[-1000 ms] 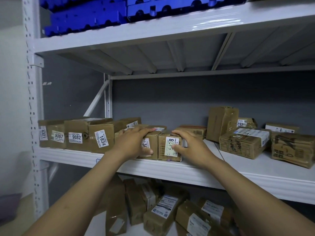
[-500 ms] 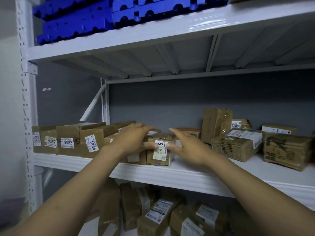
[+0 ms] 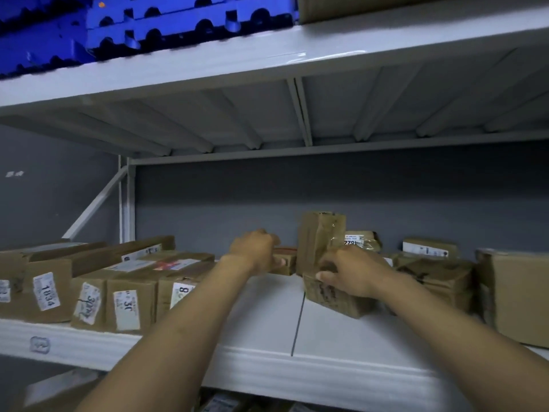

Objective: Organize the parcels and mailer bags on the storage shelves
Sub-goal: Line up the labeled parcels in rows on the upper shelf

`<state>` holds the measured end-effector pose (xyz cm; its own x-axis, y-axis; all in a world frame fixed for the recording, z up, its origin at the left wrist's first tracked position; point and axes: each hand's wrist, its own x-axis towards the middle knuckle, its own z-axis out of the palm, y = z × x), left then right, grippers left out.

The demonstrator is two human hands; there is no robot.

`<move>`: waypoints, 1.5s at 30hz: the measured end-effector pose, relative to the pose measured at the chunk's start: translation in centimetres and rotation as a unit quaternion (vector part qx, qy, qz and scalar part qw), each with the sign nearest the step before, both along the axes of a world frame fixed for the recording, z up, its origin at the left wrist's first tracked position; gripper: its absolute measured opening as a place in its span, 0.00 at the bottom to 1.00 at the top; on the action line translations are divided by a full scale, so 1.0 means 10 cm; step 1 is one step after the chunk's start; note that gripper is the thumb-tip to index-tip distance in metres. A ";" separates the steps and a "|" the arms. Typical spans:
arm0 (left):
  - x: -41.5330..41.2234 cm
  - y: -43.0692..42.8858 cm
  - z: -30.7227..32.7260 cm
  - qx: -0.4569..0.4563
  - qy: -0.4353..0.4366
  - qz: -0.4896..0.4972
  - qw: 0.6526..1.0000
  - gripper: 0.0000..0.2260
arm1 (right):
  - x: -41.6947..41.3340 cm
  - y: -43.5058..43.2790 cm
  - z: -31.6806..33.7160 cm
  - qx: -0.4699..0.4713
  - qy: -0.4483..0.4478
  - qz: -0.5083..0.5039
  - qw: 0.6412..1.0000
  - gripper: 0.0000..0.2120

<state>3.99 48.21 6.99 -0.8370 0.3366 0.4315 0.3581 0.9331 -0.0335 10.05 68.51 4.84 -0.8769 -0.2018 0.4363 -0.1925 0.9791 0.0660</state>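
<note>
Right grip (image 3: 353, 273) curls over a crumpled, tape-glossy cardboard parcel (image 3: 332, 298) on the shelf (image 3: 261, 322), just before the tall upright parcel (image 3: 320, 239). Left grip (image 3: 255, 251) reaches a small box (image 3: 286, 260) left of it; its closure is unclear.

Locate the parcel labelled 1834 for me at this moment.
Head view: the parcel labelled 1834 sits at the far left of the middle shelf, at its front edge, directly left of another brown labelled parcel.

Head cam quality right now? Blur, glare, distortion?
Head view: motion blur softens the 1834 label, the right hand and its parcel; glare streak on the upper shelf edge; wide-angle bowing of shelf lines; dim light, blue crates oversaturated.
</note>
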 end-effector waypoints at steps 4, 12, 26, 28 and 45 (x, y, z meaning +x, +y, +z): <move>-0.52 0.27 -0.13 0.028 -0.023 -0.020 0.999 0.20 | -0.20 0.07 0.04 -0.009 0.003 0.006 1.000 0.20; -1.55 0.37 -0.36 0.130 -0.108 -0.053 0.984 0.19 | -0.58 0.22 0.01 -0.056 0.012 0.030 0.998 0.23; -1.56 0.22 -0.46 0.181 -0.055 0.012 0.982 0.19 | -0.64 0.22 0.00 -0.037 -0.054 0.075 0.995 0.25; -1.50 0.14 -0.43 0.165 -0.044 0.026 0.985 0.23 | -0.63 0.20 0.01 -0.037 -0.057 0.076 0.995 0.24; -0.99 0.21 -0.41 0.021 -0.021 -0.024 0.999 0.15 | -0.60 0.20 0.01 -0.067 -0.066 0.046 0.995 0.29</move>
<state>-5.88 50.33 2.85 -0.8381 0.3587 0.4111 0.4024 0.9152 0.0219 4.02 70.53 4.97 -0.9089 -0.2314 0.3468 -0.2794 0.9555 -0.0948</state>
